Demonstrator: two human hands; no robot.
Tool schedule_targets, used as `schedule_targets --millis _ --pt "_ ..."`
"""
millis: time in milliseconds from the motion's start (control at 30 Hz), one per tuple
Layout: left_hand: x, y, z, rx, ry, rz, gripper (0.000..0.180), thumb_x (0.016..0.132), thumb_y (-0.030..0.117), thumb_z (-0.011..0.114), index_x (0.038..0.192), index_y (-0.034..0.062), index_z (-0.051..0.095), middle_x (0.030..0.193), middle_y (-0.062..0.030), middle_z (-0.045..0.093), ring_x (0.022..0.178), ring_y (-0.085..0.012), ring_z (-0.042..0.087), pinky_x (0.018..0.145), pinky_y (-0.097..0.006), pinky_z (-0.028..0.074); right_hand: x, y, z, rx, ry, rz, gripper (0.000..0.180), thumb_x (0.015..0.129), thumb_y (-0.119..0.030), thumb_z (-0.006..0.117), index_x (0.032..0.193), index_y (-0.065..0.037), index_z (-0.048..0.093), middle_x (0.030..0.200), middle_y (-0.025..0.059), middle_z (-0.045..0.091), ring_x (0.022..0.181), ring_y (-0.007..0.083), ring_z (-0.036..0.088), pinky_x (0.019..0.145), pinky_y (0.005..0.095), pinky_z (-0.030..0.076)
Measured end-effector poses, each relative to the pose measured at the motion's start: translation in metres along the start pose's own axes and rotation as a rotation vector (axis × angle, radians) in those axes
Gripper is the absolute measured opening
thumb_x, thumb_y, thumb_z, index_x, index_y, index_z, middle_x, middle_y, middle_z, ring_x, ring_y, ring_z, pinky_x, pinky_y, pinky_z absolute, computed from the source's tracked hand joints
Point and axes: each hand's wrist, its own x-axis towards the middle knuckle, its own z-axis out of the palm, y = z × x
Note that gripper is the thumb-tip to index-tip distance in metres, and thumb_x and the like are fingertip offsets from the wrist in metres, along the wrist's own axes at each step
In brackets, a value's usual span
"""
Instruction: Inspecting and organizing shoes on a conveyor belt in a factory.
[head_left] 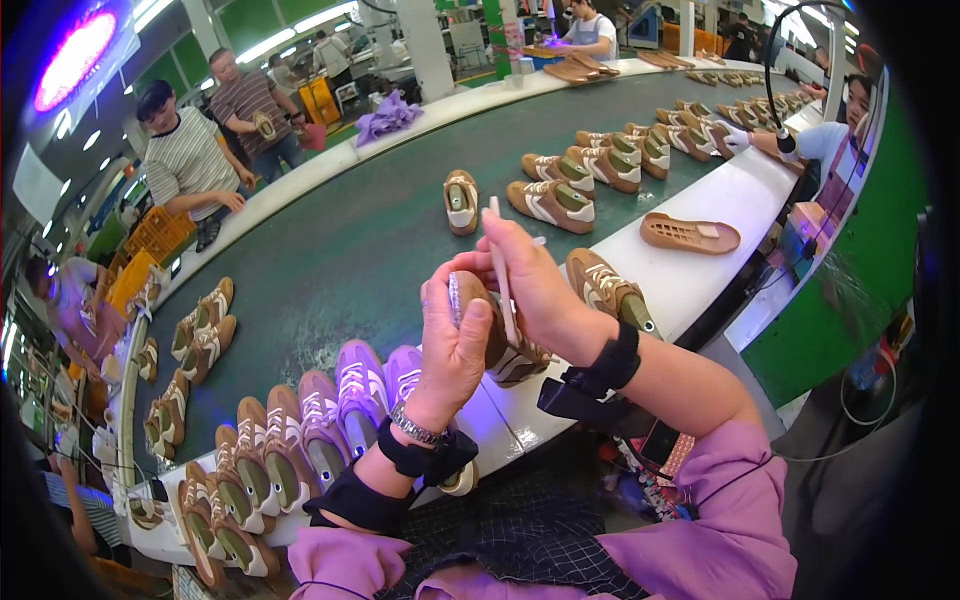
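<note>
- Gripping a brown shoe (503,354), the left hand (452,335) curls its fingers closed around the upper end.
- The shoe's long axis slants from upper left to lower right, below the right hand (540,285).
- That hand pinches a pale stick (503,285), near upright; whether its lower end touches the shoe, cannot tell.
- Lower left, a row of shoes (284,448).
- Farther left, an orange crate (158,236), contents unclear.

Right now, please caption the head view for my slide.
Left hand holds a shoe, right hand a stick, near other shoes.
</note>
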Motion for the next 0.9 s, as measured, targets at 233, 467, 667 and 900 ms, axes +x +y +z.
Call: schedule_targets --millis 233,467,667,900 --pt "0.0 0.008 0.004 0.249 0.019 0.013 0.054 0.102 0.042 0.026 0.132 -0.0018 0.037 0.13 -0.0156 0.04 0.123 -0.023 0.04 0.105 -0.035 0.03 0.006 0.005 0.005 -0.045 -0.139 -0.074 0.05 0.093 -0.047 0.048 0.085 0.002 0.056 0.072 0.0129 0.064 0.063 0.0172 0.061 0.059 0.0289 0.049" --pt "0.007 -0.001 0.017 0.353 0.13 0.089 0.048 0.099 0.034 0.036 0.128 -0.0041 0.04 0.124 -0.0187 0.042 0.119 -0.033 0.035 0.104 -0.041 0.025 0.02 0.012 -0.012 -0.607 0.051 -0.147 0.059 0.086 -0.054 0.052 0.076 0.005 0.061 0.08 0.0212 0.064 0.081 0.0309 0.064 0.075 0.0387 0.047" --pt "0.006 -0.002 0.017 0.346 0.181 0.066 0.046 0.095 0.031 0.048 0.124 -0.0036 0.042 0.118 -0.019 0.044 0.112 -0.0323 0.039 0.1 -0.041 0.028 0.034 0.023 -0.016 -0.633 0.1 -0.253 0.055 0.084 -0.051 0.052 0.079 0.003 0.061 0.077 0.0224 0.061 0.078 0.0351 0.061 0.072 0.042 0.045" --pt "0.007 -0.001 0.006 0.357 0.173 0.077 0.045 0.091 0.027 0.053 0.122 -0.0039 0.042 0.116 -0.0201 0.045 0.108 -0.034 0.04 0.097 -0.043 0.031 0.035 0.031 -0.014 -0.536 0.034 -0.317 0.047 0.087 -0.045 0.052 0.077 0.001 0.054 0.071 0.0138 0.06 0.065 0.0247 0.058 0.063 0.0345 0.045"
